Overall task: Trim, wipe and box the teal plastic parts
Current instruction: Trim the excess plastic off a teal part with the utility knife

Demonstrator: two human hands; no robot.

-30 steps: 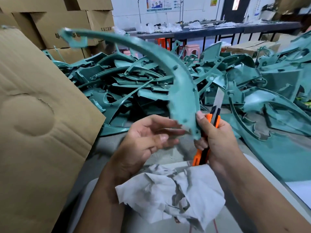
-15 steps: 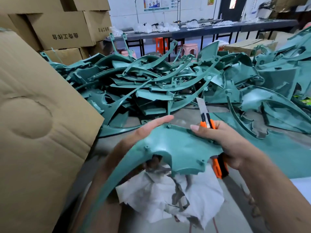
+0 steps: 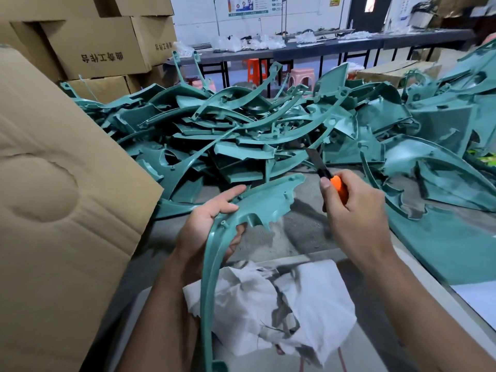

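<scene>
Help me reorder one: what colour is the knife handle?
Orange, with black near the blade; knife handle, head view.

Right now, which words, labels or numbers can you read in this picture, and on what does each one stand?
Cardboard box: one row of dark printed characters, upside down in this view; I cannot read them reliably.
Second cardboard box: a shorter row of the same kind of print, too blurred to read.
Wall poster: coloured chart and text, too small to read.
Yellow sign: too small to read.
Nothing else legible.

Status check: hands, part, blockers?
Left hand grips teal part. Right hand holds utility knife, blade clear of part. Rag below; nothing blocking.
</scene>
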